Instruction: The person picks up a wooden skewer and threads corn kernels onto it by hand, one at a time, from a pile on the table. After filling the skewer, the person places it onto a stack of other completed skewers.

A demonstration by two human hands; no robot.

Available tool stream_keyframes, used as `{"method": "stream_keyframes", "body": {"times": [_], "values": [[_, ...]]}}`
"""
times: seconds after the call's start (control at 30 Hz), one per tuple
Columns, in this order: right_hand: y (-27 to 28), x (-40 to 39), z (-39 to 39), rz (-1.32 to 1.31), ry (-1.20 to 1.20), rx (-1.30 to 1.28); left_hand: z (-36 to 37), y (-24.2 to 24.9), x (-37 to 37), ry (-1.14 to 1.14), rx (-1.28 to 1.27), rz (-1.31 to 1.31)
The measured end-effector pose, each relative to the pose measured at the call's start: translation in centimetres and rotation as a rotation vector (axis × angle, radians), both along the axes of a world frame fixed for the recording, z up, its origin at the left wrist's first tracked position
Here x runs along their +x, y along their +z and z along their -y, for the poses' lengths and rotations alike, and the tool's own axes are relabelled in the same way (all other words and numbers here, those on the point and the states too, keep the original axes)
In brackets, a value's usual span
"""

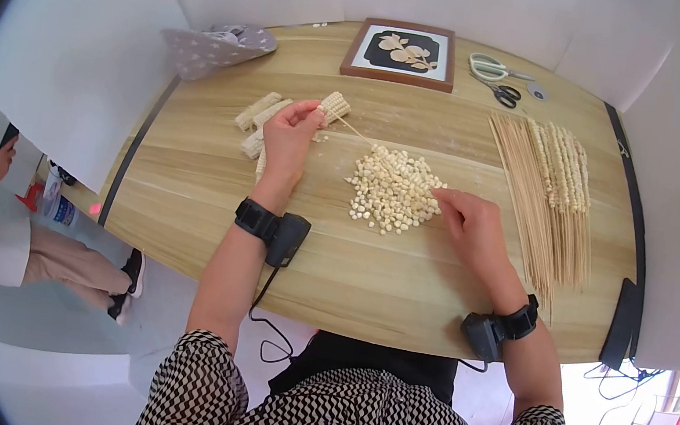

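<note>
My left hand [289, 138] pinches one end of a thin bamboo skewer [349, 128] above the table, beside a pale corn cob [335, 107]. From those fingertips the skewer slants down to the right across a heap of loose cream corn kernels [391, 198], where it is hard to follow. Its line leads to my right hand [468, 219], whose thumb and forefinger are closed at the heap's right edge, apparently on the skewer's other end. More pale cobs [260, 111] lie around my left hand, partly hidden by it.
Bare bamboo skewers [524, 202] lie at the right, beside several skewers threaded with kernels [562, 168]. Scissors [501, 91] and a framed flower picture [410, 53] are at the back. A grey patterned cloth item [219, 49] sits back left. Another person [41, 245] is beyond the table's left side.
</note>
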State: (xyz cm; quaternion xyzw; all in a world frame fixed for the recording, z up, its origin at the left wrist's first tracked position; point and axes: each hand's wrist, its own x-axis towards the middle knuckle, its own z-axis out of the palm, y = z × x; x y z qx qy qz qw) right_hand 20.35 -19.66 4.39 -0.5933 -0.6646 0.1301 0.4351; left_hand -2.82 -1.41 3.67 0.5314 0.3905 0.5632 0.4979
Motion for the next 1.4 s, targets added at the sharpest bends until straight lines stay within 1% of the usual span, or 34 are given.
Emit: {"method": "stream_keyframes", "body": {"times": [0.13, 0.37, 0.43, 1.07, 1.13, 1.17, 1.23, 1.4], "values": [[0.2, -0.2, 0.1, -0.005, 0.002, 0.000, 0.1, 0.0, 0.0, 0.025, 0.021, 0.019], [-0.1, -0.2, 0.1, 0.015, 0.007, 0.025, 0.2, -0.2, 0.2, 0.003, 0.031, 0.019], [-0.2, -0.2, 0.1, 0.024, 0.006, 0.038, 0.3, -0.2, 0.3, 0.020, 0.042, -0.016], [0.0, -0.4, 0.4, 0.028, -0.002, 0.013, 0.3, -0.6, 0.6, 0.119, 0.134, -0.055], [0.0, -0.4, 0.4, 0.030, -0.005, 0.013, 0.7, -0.4, 0.7, 0.185, 0.200, -0.190], [-0.1, -0.4, 0.4, 0.036, -0.003, 0.022, 1.0, -0.3, 0.8, 0.183, 0.201, -0.191], [-0.2, -0.5, 0.4, 0.040, -0.004, 0.031, 1.3, 0.0, 0.9, 0.246, 0.246, -0.273], [0.0, -0.7, 0.6, 0.029, 0.000, 0.035, 1.5, -0.4, 1.1, 0.229, 0.281, -0.262]]}}
